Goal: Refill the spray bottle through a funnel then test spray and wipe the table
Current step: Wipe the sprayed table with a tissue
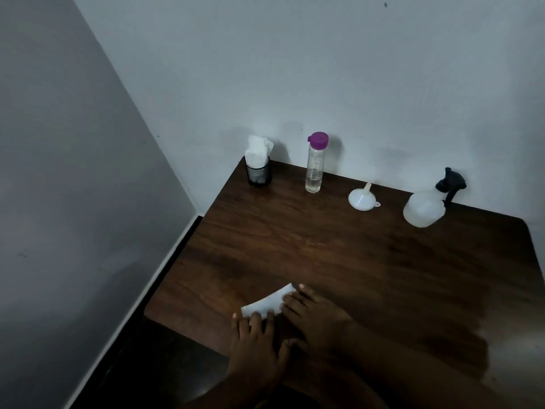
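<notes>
No text, label, brand or number can be read anywhere, neither on the clear bottle (314, 166) with its purple cap nor on the spray bottle (427, 202).

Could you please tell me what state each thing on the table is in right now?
Water bottle: upright, purple lid shut, partly full.
Funnel: lying wide end down, unused.
Spray bottle: upright, head on.
Tissue holder: upright, stuffed with tissues.
Tissue: flat, pressed by left hand and right hand.
</notes>
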Demonstrator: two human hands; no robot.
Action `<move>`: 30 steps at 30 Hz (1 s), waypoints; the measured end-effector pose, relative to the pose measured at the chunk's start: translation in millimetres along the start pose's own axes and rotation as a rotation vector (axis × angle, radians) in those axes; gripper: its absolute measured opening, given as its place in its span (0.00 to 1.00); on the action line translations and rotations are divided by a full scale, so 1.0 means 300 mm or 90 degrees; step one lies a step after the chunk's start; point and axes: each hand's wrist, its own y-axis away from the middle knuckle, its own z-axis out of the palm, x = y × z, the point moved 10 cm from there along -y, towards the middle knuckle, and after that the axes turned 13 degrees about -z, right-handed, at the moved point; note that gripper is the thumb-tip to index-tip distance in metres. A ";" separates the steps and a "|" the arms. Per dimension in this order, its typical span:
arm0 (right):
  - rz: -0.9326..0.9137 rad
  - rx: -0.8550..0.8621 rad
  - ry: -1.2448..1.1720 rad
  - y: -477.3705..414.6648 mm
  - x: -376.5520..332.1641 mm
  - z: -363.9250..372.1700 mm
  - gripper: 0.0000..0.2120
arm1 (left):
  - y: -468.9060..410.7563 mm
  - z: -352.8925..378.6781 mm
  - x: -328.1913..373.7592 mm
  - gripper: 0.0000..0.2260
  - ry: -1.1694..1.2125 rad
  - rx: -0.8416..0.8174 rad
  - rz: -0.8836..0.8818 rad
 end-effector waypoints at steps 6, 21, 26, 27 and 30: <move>-0.065 0.001 0.010 0.121 0.038 0.027 0.38 | 0.081 0.007 0.139 0.37 0.047 -0.001 -0.050; -0.061 -0.024 -0.029 0.582 0.146 0.180 0.37 | 0.219 0.122 0.612 0.30 -0.030 0.018 -0.003; -0.004 -0.019 -0.037 0.750 0.169 0.203 0.35 | 0.258 0.149 0.756 0.30 -0.069 -0.004 0.042; 0.013 -0.035 -0.043 0.782 0.171 0.213 0.35 | 0.265 0.150 0.782 0.30 -0.074 -0.002 0.055; 0.063 -0.081 -0.072 0.871 0.177 0.245 0.35 | 0.280 0.148 0.856 0.30 -0.077 0.009 0.083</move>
